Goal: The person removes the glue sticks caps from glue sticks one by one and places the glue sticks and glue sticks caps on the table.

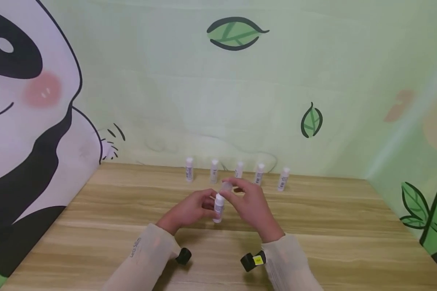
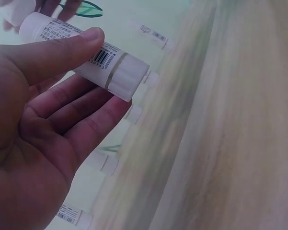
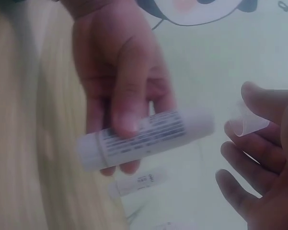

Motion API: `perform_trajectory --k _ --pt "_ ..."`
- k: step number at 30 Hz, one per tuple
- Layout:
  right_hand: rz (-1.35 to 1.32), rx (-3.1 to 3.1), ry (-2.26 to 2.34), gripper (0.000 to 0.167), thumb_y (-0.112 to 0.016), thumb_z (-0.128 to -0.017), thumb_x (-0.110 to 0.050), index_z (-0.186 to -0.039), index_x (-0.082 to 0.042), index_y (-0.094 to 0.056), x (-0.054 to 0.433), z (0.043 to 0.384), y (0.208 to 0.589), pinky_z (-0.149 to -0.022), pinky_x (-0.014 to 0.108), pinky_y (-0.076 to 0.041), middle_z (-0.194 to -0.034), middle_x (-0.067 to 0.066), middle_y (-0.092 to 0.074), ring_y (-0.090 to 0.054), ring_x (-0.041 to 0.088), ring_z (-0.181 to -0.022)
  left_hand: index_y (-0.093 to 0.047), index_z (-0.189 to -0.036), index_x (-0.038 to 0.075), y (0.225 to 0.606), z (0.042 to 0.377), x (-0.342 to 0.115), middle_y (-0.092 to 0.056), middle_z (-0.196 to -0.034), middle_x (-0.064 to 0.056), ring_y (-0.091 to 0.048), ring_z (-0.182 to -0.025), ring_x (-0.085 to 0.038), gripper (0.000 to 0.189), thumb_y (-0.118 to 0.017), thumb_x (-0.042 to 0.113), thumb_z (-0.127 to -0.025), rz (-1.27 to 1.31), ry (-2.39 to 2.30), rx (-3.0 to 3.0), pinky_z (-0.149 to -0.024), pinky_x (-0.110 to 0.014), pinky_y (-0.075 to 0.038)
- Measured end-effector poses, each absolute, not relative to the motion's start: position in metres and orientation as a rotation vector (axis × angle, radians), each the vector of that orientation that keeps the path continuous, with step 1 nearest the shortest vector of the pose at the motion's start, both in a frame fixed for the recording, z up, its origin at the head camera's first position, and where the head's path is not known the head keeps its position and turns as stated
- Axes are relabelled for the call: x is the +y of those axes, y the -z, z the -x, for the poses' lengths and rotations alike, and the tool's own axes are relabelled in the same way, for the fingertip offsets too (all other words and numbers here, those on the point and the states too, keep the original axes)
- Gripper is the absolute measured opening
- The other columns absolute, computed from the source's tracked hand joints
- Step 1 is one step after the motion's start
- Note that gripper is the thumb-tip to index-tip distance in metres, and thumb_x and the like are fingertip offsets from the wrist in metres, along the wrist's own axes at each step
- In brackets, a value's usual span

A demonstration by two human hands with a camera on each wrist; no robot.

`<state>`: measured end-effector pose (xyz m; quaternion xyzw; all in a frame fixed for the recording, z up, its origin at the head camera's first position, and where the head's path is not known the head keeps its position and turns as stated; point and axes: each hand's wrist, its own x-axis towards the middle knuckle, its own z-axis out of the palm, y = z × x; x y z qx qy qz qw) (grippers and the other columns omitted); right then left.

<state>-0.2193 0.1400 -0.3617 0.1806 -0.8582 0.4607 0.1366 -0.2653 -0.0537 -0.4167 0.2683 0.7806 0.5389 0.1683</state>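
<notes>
Tube (image 1: 219,209): held over the table (image 1: 331,210), in front of you.
Left hand (image 1: 190,208): you had thumb and fingers clamped on the tube.
Right hand (image 1: 253,205): you pinched a clear cap (image 3: 251,125), apart from the tube, near its end.
Far edge: five other tubes (image 1: 189,171) stood spaced in a row.

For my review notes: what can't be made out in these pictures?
Head view: the base of the middle standing tube, hidden behind the right hand.
Head view: the print on the rightmost standing tube, too small.
Right wrist view: the lettering on the held tube, blurred.
Left wrist view: most of the right hand, cut off by the frame edge.
</notes>
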Motion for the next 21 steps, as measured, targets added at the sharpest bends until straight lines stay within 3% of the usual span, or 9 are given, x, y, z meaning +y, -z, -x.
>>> perform_trajectory --k 21 --pt "-0.444 -2.532 -1.363 0.033 -0.070 -0.089 -0.031 -0.120 -0.022 -0.067 0.1405 0.2214 0.3636 -0.080 0.039 -0.057 -0.124 -0.001 -0.067 -0.065 0.027 -0.104 -0.057 -0.114 0.008 0.4173 0.2673 -0.0606 -0.071 -0.110 -0.017 -0.069 -0.095 -0.017 0.035 -0.074 0.011 -0.084 -0.729 -1.592 2.231 -0.086 -0.034 -0.054"
